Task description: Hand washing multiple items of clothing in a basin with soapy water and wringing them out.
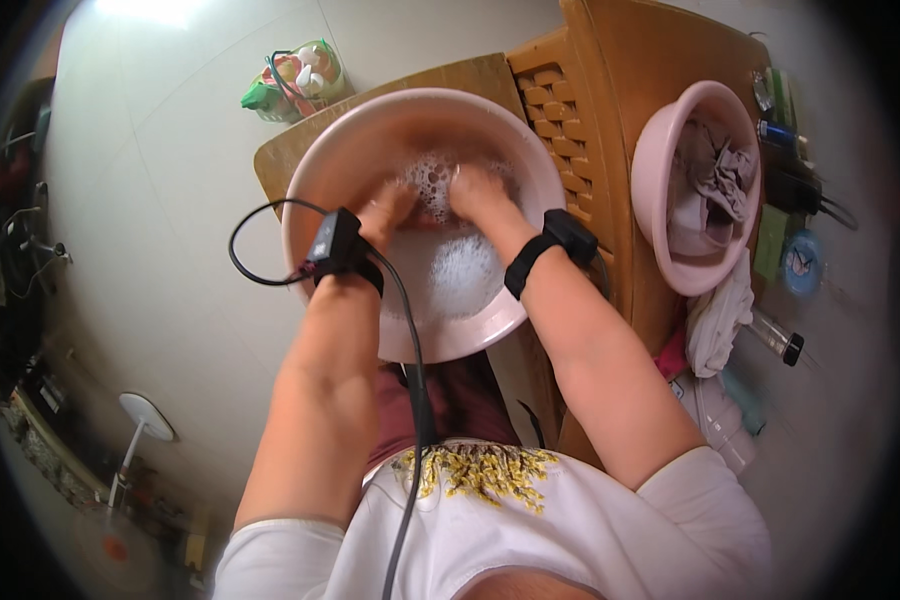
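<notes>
Before me a large pink plastic basin [547,161] holds cloudy soapy water, with a patch of white suds [461,270] near its front side. Both my hands are down in the water towards the far side. My left hand [391,204] is blurred, with its fingers partly under the surface. Close to its right, my right hand [480,191] is bent at the wrist, fingertips hidden by water and foam. Bubbles [435,176] float between the hands. A reddish patch [424,223] shows there too, too unclear to name. Whether either hand grips anything below the surface is hidden.
The basin rests on a wooden surface [274,161] beside woven wooden latticework [559,112]. At right, a smaller pink basin [649,169] holds crumpled greyish cloth [727,176]. A basket [330,79] of items stands beyond. A black cable [412,337] hangs from my left wrist device.
</notes>
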`<action>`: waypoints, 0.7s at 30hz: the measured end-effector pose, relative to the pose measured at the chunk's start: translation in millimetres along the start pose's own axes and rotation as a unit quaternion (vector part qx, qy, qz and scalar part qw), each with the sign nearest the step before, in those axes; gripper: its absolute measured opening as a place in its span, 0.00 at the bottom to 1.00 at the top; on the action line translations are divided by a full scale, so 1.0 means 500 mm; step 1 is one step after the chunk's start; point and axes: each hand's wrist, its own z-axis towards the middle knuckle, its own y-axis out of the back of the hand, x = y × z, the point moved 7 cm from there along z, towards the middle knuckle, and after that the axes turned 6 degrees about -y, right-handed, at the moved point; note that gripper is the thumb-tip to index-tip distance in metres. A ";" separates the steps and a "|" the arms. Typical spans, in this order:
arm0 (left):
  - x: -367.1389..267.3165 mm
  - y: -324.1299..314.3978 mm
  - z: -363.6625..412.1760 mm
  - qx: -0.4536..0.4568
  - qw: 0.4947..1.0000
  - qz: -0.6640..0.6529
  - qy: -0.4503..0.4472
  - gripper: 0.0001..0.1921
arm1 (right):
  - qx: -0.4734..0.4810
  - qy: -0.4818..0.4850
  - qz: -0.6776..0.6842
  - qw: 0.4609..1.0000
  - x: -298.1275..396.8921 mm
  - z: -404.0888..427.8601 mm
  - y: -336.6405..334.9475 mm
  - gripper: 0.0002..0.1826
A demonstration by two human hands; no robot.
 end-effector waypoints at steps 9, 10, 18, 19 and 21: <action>-0.115 0.140 -0.080 -0.138 0.975 0.100 0.140 0.22 | -0.244 0.102 0.215 0.940 0.028 -0.166 0.095 0.18; -0.146 0.142 -0.096 -0.125 0.980 0.128 0.086 0.25 | -0.238 0.073 0.206 0.946 0.004 -0.178 0.080 0.20; -0.113 0.048 -0.117 0.012 0.966 0.254 0.044 0.29 | -0.174 0.025 0.006 0.984 0.076 -0.171 0.001 0.34; -0.106 0.038 -0.112 -0.006 0.956 0.292 0.012 0.26 | -0.172 0.027 0.007 0.985 0.074 -0.151 0.002 0.34; -0.066 0.006 -0.108 0.035 0.960 0.279 0.011 0.26 | 0.014 -0.018 0.081 0.996 0.047 -0.095 -0.058 0.32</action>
